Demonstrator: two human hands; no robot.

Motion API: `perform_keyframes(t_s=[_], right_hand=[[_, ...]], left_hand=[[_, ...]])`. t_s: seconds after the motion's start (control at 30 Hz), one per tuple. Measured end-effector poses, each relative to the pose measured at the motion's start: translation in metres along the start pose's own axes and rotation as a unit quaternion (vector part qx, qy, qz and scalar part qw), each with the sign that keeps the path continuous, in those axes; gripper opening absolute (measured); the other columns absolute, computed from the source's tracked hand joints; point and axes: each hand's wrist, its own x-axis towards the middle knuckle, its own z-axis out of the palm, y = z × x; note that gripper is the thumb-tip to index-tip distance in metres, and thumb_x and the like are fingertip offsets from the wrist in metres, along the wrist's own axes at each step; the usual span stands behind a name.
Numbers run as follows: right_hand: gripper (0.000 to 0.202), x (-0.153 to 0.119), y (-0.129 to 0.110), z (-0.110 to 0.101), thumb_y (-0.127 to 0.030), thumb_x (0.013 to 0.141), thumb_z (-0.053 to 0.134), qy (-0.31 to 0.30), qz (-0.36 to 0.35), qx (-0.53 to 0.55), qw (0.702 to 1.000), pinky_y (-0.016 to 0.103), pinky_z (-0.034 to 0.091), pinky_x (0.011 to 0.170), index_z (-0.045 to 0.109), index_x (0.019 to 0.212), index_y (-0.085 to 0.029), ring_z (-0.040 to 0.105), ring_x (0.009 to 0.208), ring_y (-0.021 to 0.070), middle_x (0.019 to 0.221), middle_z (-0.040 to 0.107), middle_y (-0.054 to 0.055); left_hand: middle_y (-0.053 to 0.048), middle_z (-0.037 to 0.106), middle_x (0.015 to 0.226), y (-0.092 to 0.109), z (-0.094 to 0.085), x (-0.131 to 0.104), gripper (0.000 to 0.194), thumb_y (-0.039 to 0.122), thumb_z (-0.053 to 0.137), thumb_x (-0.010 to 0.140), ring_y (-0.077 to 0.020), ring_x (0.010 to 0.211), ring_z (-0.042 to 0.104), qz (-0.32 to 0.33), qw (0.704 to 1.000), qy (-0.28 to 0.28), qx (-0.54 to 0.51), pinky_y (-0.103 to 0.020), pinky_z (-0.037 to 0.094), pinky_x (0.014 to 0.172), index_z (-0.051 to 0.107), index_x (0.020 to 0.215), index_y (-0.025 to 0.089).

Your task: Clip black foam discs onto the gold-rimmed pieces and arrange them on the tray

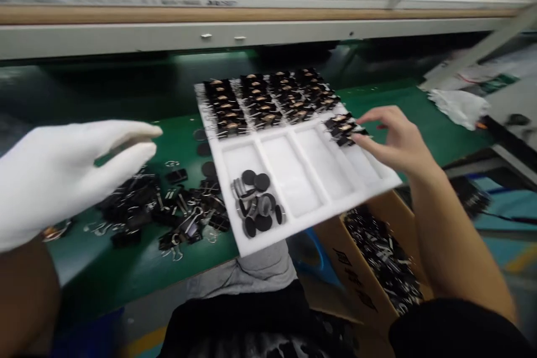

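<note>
A white compartment tray lies tilted at the edge of the green table. Rows of black binder clips fill its far compartments; black round discs lie loose in the near left one. My bare right hand is at the tray's right side, thumb and fingers around the end of a short row of binder clips; the exact grip is partly hidden. My left hand, in a white glove, hovers left of the tray with thumb and fingers apart, holding nothing. Beneath it lies a pile of loose binder clips.
Several black discs lie on the green table along the tray's left edge. Below right, a cardboard box holds many clips. A shelf rail crosses behind. Crumpled white material sits at right.
</note>
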Motion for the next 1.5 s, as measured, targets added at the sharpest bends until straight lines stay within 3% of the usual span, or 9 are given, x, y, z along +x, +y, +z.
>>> perform_keyframes(t_s=[0.17, 0.33, 0.43, 0.53, 0.67, 0.83, 1.03, 1.4, 1.5], right_hand=[[0.03, -0.003, -0.079, 0.049, -0.035, 0.098, 0.067, -0.187, -0.172, 0.068, 0.965, 0.058, 0.056, 0.093, 0.068, 0.129, -0.036, 0.072, 0.112, 0.0375, 0.121, 0.075, 0.009], [0.055, 0.01, -0.105, 0.099, -0.031, 0.095, 0.068, -0.262, -0.267, 0.124, 0.919, 0.063, 0.065, 0.078, 0.059, 0.146, -0.052, 0.079, 0.103, 0.0404, 0.125, 0.081, 0.002], [0.044, 0.029, -0.112, 0.111, -0.031, 0.091, 0.069, -0.267, -0.284, 0.162, 0.907, 0.06, 0.069, 0.066, 0.07, 0.127, -0.056, 0.082, 0.085, 0.0391, 0.102, 0.085, -0.001], [0.031, 0.045, -0.126, 0.111, -0.035, 0.087, 0.069, -0.278, -0.289, 0.175, 0.899, 0.057, 0.07, 0.057, 0.075, 0.111, -0.054, 0.081, 0.075, 0.0395, 0.092, 0.084, 0.001], [0.017, 0.061, -0.14, 0.105, -0.035, 0.086, 0.069, -0.351, -0.283, 0.188, 0.873, 0.049, 0.069, 0.049, 0.075, 0.093, -0.05, 0.08, 0.067, 0.0376, 0.081, 0.081, 0.001], [0.01, 0.073, -0.139, 0.09, -0.043, 0.085, 0.072, -0.342, -0.25, 0.183, 0.887, 0.043, 0.066, 0.044, 0.073, 0.091, -0.051, 0.079, 0.061, 0.0345, 0.08, 0.082, -0.002], [0.011, 0.068, -0.159, 0.088, -0.043, 0.087, 0.074, -0.19, -0.179, 0.204, 0.943, 0.041, 0.065, 0.05, 0.073, 0.099, -0.046, 0.078, 0.066, 0.0285, 0.084, 0.081, -0.002], [0.01, 0.059, -0.187, 0.125, -0.04, 0.093, 0.073, -0.193, -0.204, 0.358, 0.89, 0.046, 0.067, 0.056, 0.075, 0.103, -0.042, 0.073, 0.066, 0.0236, 0.089, 0.079, -0.001], [0.011, 0.055, -0.191, 0.129, -0.034, 0.094, 0.072, -0.16, -0.168, 0.392, 0.89, 0.048, 0.07, 0.065, 0.075, 0.102, -0.039, 0.077, 0.078, 0.0261, 0.093, 0.079, 0.001]], left_hand=[[0.002, 0.074, 0.137, -0.025, -0.011, -0.016, 0.048, 0.05, 0.046, 0.104, -0.0185, 0.121, 0.071, -0.071, 0.99, 0.1, 0.069, -0.036, 0.051, 0.113, 0.066, 0.139, 0.023], [-0.009, 0.075, 0.133, -0.079, -0.005, -0.066, 0.049, 0.043, 0.037, 0.107, -0.0197, 0.12, 0.071, -0.15, 0.979, 0.125, 0.053, -0.033, 0.053, 0.112, 0.065, 0.137, 0.016], [-0.01, 0.076, 0.13, -0.096, -0.011, -0.111, 0.047, 0.038, 0.038, 0.106, -0.0219, 0.118, 0.072, -0.17, 0.98, 0.06, 0.084, -0.036, 0.053, 0.111, 0.067, 0.135, 0.015], [-0.01, 0.073, 0.137, -0.104, -0.014, -0.148, 0.05, 0.044, 0.049, 0.101, -0.0285, 0.119, 0.072, -0.206, 0.961, -0.09, 0.161, -0.042, 0.055, 0.106, 0.064, 0.143, 0.019], [-0.015, 0.055, 0.161, -0.121, -0.006, -0.171, 0.069, 0.051, 0.053, 0.101, -0.0348, 0.134, 0.064, -0.193, 0.943, -0.181, 0.203, -0.045, 0.052, 0.109, 0.044, 0.162, 0.018], [-0.013, 0.069, 0.141, -0.145, 0.009, -0.167, 0.064, 0.059, 0.058, 0.098, -0.0312, 0.122, 0.07, -0.153, 0.959, -0.168, 0.171, -0.039, 0.052, 0.102, 0.059, 0.149, 0.021], [-0.015, 0.075, 0.109, -0.137, 0.015, -0.14, 0.055, 0.063, 0.045, 0.102, -0.0306, 0.098, 0.075, -0.133, 0.928, -0.202, 0.282, -0.037, 0.051, 0.085, 0.072, 0.12, 0.018], [-0.018, 0.077, 0.095, -0.127, 0.01, -0.12, 0.049, 0.054, 0.045, 0.1, -0.0321, 0.089, 0.076, -0.181, 0.893, -0.201, 0.359, -0.036, 0.05, 0.074, 0.068, 0.106, 0.011], [-0.017, 0.077, 0.103, -0.105, 0.0, -0.1, 0.052, 0.056, 0.043, 0.1, -0.0326, 0.093, 0.076, -0.174, 0.901, -0.159, 0.364, -0.038, 0.052, 0.077, 0.067, 0.112, 0.012]])
